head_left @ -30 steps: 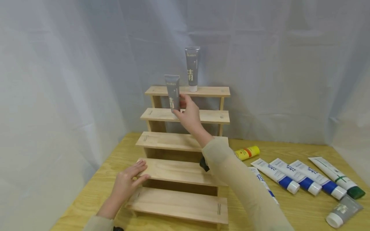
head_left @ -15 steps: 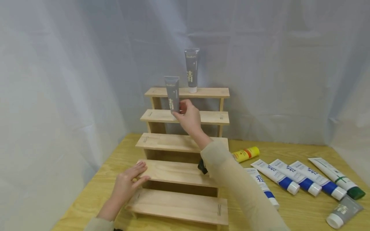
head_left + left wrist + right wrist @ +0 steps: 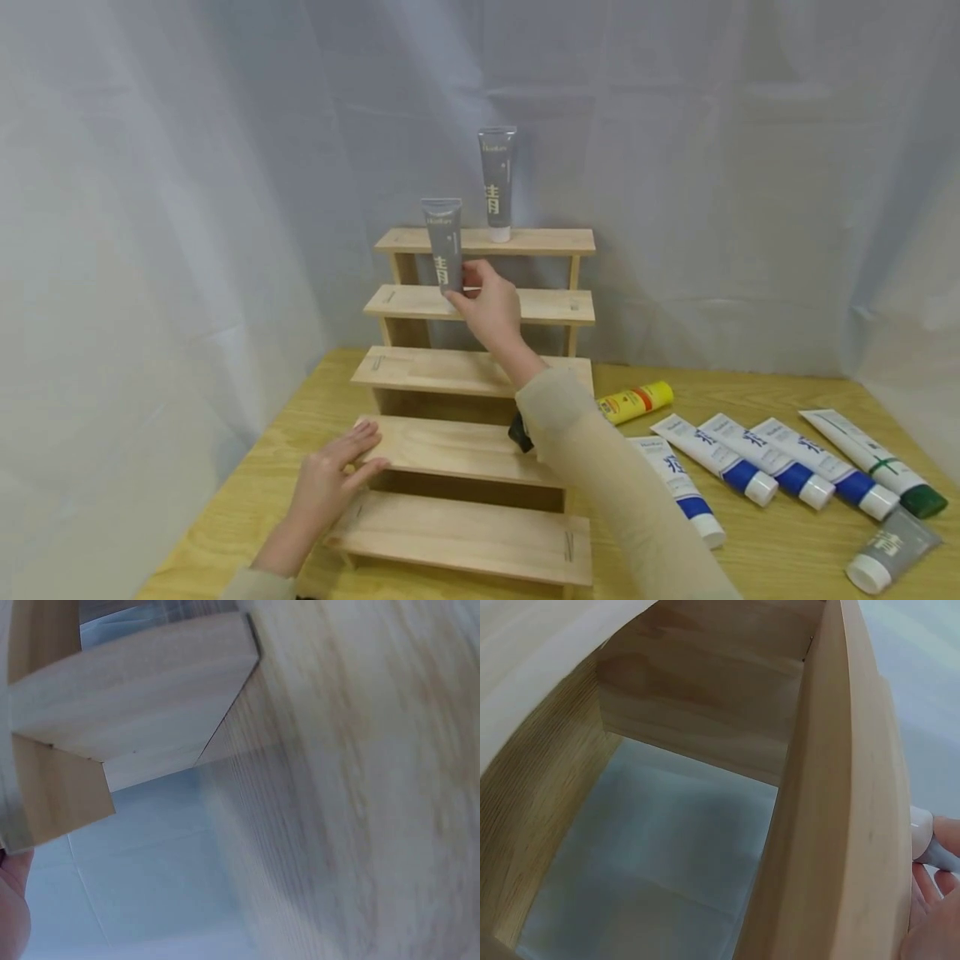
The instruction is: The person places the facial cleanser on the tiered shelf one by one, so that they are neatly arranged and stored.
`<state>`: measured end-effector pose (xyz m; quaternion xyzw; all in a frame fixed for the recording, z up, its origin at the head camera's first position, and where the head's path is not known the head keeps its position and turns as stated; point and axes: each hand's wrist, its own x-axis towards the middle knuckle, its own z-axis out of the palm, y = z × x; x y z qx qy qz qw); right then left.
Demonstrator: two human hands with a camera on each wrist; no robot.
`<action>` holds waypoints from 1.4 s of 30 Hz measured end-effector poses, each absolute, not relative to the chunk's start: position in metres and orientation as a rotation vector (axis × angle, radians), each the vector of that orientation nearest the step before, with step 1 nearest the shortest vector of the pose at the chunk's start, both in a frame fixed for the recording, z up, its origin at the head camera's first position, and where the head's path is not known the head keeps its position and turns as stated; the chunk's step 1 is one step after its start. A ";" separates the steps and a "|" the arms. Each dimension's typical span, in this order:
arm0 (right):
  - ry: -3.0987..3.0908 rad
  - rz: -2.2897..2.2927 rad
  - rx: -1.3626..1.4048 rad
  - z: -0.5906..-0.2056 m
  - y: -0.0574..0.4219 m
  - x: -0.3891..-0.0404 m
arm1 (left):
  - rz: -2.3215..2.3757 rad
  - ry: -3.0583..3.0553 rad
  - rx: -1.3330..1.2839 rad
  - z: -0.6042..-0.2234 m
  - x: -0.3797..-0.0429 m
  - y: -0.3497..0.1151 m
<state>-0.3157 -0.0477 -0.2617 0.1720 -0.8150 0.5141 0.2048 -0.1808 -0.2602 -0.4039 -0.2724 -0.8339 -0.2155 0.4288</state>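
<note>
A grey squeeze tube (image 3: 444, 242) with pale lettering stands cap down on the second shelf from the top of a stepped wooden rack (image 3: 472, 367). My right hand (image 3: 491, 304) pinches its lower part between thumb and fingers. In the right wrist view the tube's white cap (image 3: 921, 831) shows at a shelf edge beside the fingers. On the top shelf another grey tube (image 3: 497, 179) stands upright, cap down. My left hand (image 3: 330, 475) rests on the left end of the second shelf from the bottom, its fingers extended.
Right of the rack lie a yellow tube (image 3: 636, 402), several white tubes with blue bands (image 3: 716, 458), a white tube with a green cap (image 3: 873, 458) and a grey tube (image 3: 892, 550). They are on the wooden table (image 3: 247, 492). A pale curtain (image 3: 712, 208) hangs behind.
The grey tube in my right hand has shifted slightly left along its shelf, and the right forearm has moved a little left. My left hand stays where it was.
</note>
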 end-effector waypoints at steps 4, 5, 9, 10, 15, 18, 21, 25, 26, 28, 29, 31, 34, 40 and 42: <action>-2.294 1.380 0.448 -0.261 -0.049 -0.315 | -0.531 -2.087 -0.678 -0.405 -0.181 -0.261; -2.304 1.365 0.437 -0.261 -0.049 -0.315 | -0.529 -2.087 -0.678 -0.405 -0.181 -0.261; -2.336 1.313 0.401 -0.260 -0.051 -0.315 | -0.532 -2.092 -0.680 -0.405 -0.181 -0.261; -2.339 1.301 0.397 -0.260 -0.052 -0.316 | -0.534 -2.092 -0.679 -0.405 -0.181 -0.261; -2.347 1.262 0.377 -0.261 -0.054 -0.317 | -0.540 -2.085 -0.682 -0.405 -0.181 -0.261; -2.345 1.250 0.366 -0.261 -0.054 -0.317 | -0.539 -2.086 -0.685 -0.405 -0.182 -0.261; -2.339 1.248 0.365 -0.262 -0.053 -0.316 | -0.537 -2.094 -0.683 -0.406 -0.182 -0.261; -2.325 1.272 0.370 -0.262 -0.053 -0.315 | -0.543 -2.105 -0.673 -0.405 -0.181 -0.261; -2.318 1.283 0.370 -0.262 -0.053 -0.314 | -0.547 -2.107 -0.671 -0.405 -0.181 -0.261; -2.305 1.306 0.372 -0.262 -0.052 -0.313 | -0.553 -2.109 -0.667 -0.404 -0.181 -0.260; -2.296 1.321 0.376 -0.262 -0.052 -0.313 | -0.555 -2.110 -0.666 -0.404 -0.181 -0.260; -2.274 1.363 0.380 -0.262 -0.050 -0.311 | -0.554 -2.110 -0.668 -0.404 -0.181 -0.259; -2.248 1.438 0.391 -0.260 -0.047 -0.308 | -0.545 -2.115 -0.668 -0.403 -0.181 -0.259; -2.234 1.522 0.459 -0.259 -0.032 -0.302 | -0.541 -2.123 -0.661 -0.402 -0.181 -0.260; -2.227 1.546 0.490 -0.259 -0.026 -0.299 | -0.538 -2.125 -0.658 -0.402 -0.181 -0.261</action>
